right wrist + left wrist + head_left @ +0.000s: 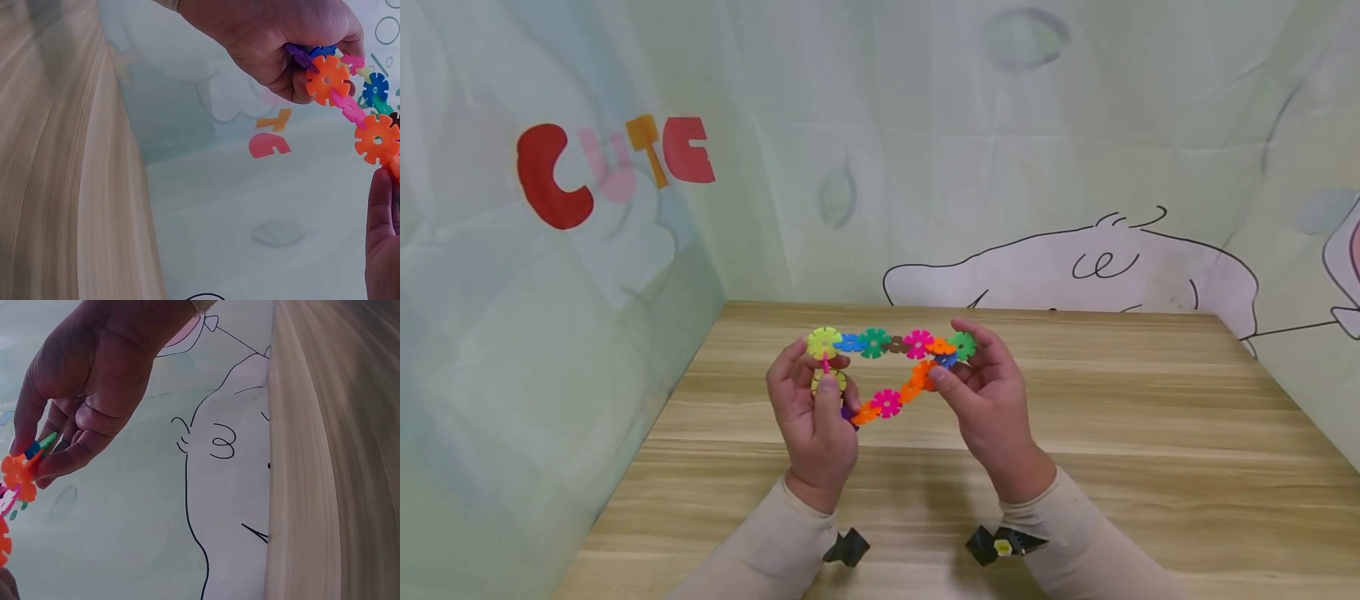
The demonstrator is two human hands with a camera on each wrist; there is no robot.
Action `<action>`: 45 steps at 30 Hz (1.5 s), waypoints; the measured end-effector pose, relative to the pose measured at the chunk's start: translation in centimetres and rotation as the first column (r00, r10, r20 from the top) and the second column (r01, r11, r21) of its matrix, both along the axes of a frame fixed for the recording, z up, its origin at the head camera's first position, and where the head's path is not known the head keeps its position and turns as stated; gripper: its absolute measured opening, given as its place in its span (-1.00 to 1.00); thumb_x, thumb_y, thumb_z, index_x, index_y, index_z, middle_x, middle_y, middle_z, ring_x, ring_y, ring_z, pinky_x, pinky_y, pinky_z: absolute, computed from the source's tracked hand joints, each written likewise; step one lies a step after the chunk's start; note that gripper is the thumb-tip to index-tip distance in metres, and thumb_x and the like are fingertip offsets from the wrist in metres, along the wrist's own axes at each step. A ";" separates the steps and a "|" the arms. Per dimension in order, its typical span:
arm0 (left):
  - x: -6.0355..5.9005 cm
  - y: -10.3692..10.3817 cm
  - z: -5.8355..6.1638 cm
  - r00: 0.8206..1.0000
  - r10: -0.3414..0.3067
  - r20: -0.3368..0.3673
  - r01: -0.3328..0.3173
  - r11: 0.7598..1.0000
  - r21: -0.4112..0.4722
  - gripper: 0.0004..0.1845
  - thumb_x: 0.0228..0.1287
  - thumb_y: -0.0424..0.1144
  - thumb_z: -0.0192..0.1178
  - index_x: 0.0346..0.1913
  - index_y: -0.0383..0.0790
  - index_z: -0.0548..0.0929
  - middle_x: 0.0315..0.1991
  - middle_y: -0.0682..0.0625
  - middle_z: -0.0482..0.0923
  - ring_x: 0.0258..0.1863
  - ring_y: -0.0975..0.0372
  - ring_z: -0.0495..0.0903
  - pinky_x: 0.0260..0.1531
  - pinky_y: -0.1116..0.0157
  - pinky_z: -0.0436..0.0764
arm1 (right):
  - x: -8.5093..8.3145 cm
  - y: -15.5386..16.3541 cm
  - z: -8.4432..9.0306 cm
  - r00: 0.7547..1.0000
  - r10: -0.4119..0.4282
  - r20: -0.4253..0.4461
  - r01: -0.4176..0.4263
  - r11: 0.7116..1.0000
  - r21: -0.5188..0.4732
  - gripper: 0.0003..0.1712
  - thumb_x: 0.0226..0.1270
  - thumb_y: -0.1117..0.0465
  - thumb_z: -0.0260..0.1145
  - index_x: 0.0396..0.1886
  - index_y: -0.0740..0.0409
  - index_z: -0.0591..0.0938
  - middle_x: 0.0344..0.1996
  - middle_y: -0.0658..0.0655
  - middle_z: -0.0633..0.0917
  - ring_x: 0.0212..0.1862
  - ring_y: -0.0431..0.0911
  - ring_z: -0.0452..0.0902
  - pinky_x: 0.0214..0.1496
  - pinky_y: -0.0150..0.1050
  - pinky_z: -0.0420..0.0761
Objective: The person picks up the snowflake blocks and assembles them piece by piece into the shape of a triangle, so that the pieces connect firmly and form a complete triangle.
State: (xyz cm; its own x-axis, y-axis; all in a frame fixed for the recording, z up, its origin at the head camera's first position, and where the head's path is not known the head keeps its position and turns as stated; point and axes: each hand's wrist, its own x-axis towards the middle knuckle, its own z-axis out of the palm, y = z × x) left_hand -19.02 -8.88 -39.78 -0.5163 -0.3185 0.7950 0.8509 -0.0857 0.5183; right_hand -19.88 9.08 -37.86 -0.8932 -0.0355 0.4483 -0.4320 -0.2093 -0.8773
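A loop of colourful notched plastic discs (887,403), slotted edge to edge, is held up above the table between the two hands. The left hand (820,417) pinches its left end, thumb over a yellow disc (824,342) side, near a purple piece (849,416). At the other end the right hand (996,417) grips between thumb and fingers, by a green disc (962,345), a blue one and an orange one. Orange discs (327,80) and pink links show close up in the right wrist view. Fingers cover parts of both ends.
A wood-grain table (1150,467) lies beneath the hands. Pale printed cloth walls (820,125) stand behind it and on the left, with coloured letters and a line drawing. Black straps (847,547) are at the wrists.
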 end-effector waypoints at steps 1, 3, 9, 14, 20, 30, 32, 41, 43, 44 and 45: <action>0.0 0.0 0.0 1.000 0.006 -0.002 -0.006 1.000 0.005 -0.57 0.49 -0.56 -0.19 0.37 -0.49 0.19 -0.02 -0.06 0.52 -0.11 0.21 0.58 -0.45 0.49 0.60 | 0.1 -0.1 0.0 1.000 0.003 0.001 -0.003 1.000 -0.007 -0.33 0.37 0.58 0.32 0.42 0.14 0.48 -0.11 0.16 0.61 -0.15 -0.10 0.71 -0.02 -0.22 0.80; 0.0 0.1 0.0 1.000 0.022 -0.002 -0.022 1.000 0.010 -0.56 0.48 -0.57 -0.19 0.36 -0.49 0.19 -0.02 -0.07 0.52 -0.15 0.22 0.57 -0.46 0.49 0.59 | 0.2 -0.2 -0.2 1.000 0.000 -0.001 0.000 1.000 -0.008 -0.34 0.37 0.58 0.33 0.42 0.16 0.48 -0.09 0.16 0.63 -0.15 -0.10 0.72 -0.03 -0.22 0.80; 0.0 0.2 -0.1 0.998 0.063 0.002 -0.063 0.998 0.027 -0.56 0.45 -0.58 -0.21 0.36 -0.49 0.18 -0.04 -0.11 0.51 -0.21 0.23 0.54 -0.48 0.48 0.57 | 0.4 -0.5 -0.5 1.000 -0.017 -0.011 0.017 1.000 -0.008 -0.36 0.37 0.57 0.34 0.39 0.17 0.50 -0.07 0.14 0.67 -0.15 -0.11 0.72 -0.04 -0.24 0.80; 0.1 0.2 0.0 0.997 0.079 0.005 -0.080 0.996 0.048 -0.55 0.46 -0.56 -0.20 0.36 -0.47 0.17 -0.05 -0.08 0.50 -0.21 0.22 0.52 -0.47 0.49 0.57 | 0.5 -0.9 -0.8 1.000 -0.024 -0.020 0.024 0.999 0.029 -0.37 0.36 0.55 0.36 0.40 0.24 0.49 -0.11 0.11 0.68 -0.19 -0.13 0.71 -0.06 -0.25 0.80; 0.1 0.5 -0.1 0.999 0.048 0.012 -0.049 0.998 0.028 -0.56 0.46 -0.58 -0.19 0.36 -0.48 0.17 -0.06 -0.11 0.49 -0.18 0.22 0.53 -0.46 0.49 0.58 | 0.6 -0.7 -0.5 0.999 -0.037 0.005 0.037 0.998 -0.049 -0.36 0.40 0.56 0.31 0.41 0.13 0.48 -0.07 0.14 0.66 -0.14 -0.08 0.73 -0.05 -0.17 0.81; 0.6 0.9 -0.1 0.998 0.060 0.018 -0.061 0.998 0.019 -0.55 0.44 -0.58 -0.20 0.35 -0.48 0.15 -0.04 -0.03 0.50 -0.26 0.21 0.50 -0.45 0.50 0.57 | 1.2 -1.0 0.0 0.999 -0.013 0.048 0.018 0.994 -0.109 -0.39 0.45 0.56 0.27 0.39 0.07 0.47 -0.02 0.17 0.63 -0.08 -0.06 0.76 -0.05 -0.07 0.80; 0.6 0.9 -0.1 0.998 0.060 0.017 -0.061 0.998 0.024 -0.55 0.43 -0.58 -0.20 0.35 -0.47 0.15 -0.05 -0.03 0.50 -0.29 0.21 0.48 -0.45 0.50 0.57 | 1.2 -1.0 0.0 0.999 -0.015 0.038 0.019 0.996 -0.092 -0.39 0.45 0.56 0.26 0.40 0.08 0.46 -0.02 0.16 0.63 -0.09 -0.06 0.76 -0.05 -0.09 0.80; 0.4 1.0 -0.5 0.998 0.064 -0.006 -0.064 0.997 0.032 -0.54 0.43 -0.58 -0.21 0.35 -0.46 0.14 -0.08 -0.04 0.49 -0.32 0.20 0.46 -0.51 0.49 0.54 | 1.4 -1.1 -0.2 1.000 -0.019 0.014 0.020 0.996 -0.089 -0.40 0.45 0.55 0.27 0.40 0.10 0.47 -0.05 0.14 0.64 -0.12 -0.10 0.75 -0.06 -0.13 0.80; 0.4 1.0 -0.5 0.998 0.068 -0.002 -0.068 0.997 0.034 -0.55 0.43 -0.58 -0.22 0.35 -0.45 0.14 -0.09 -0.04 0.49 -0.39 0.20 0.44 -0.52 0.49 0.52 | 1.4 -1.2 -0.3 1.000 -0.011 0.003 0.012 0.995 -0.097 -0.40 0.45 0.56 0.26 0.40 0.11 0.47 -0.06 0.14 0.64 -0.13 -0.10 0.75 -0.06 -0.14 0.80; 0.4 1.0 -0.6 0.998 0.070 0.002 -0.071 0.997 0.034 -0.55 0.43 -0.57 -0.21 0.35 -0.44 0.13 -0.10 -0.04 0.49 -0.44 0.21 0.42 -0.52 0.48 0.52 | 1.3 -1.2 -0.3 1.000 -0.009 -0.003 0.009 0.995 -0.099 -0.40 0.45 0.56 0.26 0.40 0.12 0.47 -0.06 0.14 0.65 -0.14 -0.10 0.75 -0.06 -0.14 0.80; 0.4 1.0 -0.6 0.998 0.070 0.005 -0.070 0.997 0.036 -0.55 0.44 -0.57 -0.21 0.35 -0.44 0.13 -0.11 -0.04 0.49 -0.48 0.21 0.39 -0.53 0.48 0.51 | 1.3 -1.2 -0.3 1.000 -0.007 -0.008 0.006 0.995 -0.101 -0.40 0.45 0.56 0.26 0.40 0.12 0.47 -0.07 0.14 0.65 -0.14 -0.11 0.75 -0.06 -0.14 0.80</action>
State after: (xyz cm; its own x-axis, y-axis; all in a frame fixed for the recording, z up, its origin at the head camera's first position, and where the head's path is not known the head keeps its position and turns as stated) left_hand -18.63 -7.84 -40.34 -0.4945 -0.3824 0.7806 0.8536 -0.0442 0.5191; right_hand -18.57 7.85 -38.19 -0.8894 0.0162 0.4568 -0.4410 -0.2932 -0.8482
